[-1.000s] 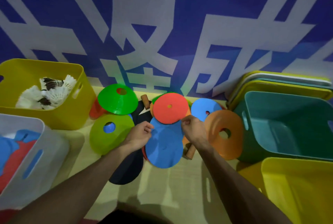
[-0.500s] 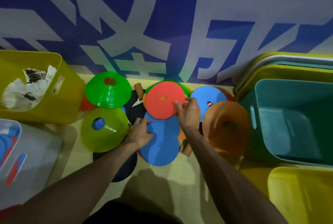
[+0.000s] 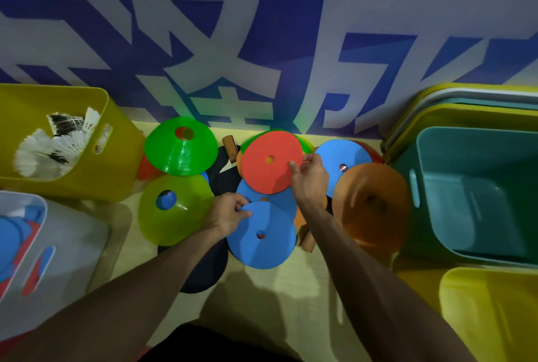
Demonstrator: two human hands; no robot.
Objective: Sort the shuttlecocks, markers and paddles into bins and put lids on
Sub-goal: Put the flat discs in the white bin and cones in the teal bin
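Marker sorting in hand. Left hand (image 3: 225, 216) pinches the blue marker (image 3: 262, 238) on the floor pile; right hand (image 3: 308, 180) pinches the red marker (image 3: 269, 165). Next: lift both, carry to the white bin (image 3: 67, 248) at left.

Teal bin (image 3: 477, 196) open, marker pile (image 3: 262, 187) crowded

- Wall (image 3: 291, 27): a blue surface filling the upper half of the view, printed with large pale grey-white character strokes that run edge to edge.
- Floor (image 3: 320, 289): a smooth, pale yellow-tan surface that meets the wall along a straight line; it appears matte and shows soft dark shadows in the lower centre.
- Light: dim overall, with a faint greenish tint where wall and floor meet near the centre. No window or furniture can be made out.
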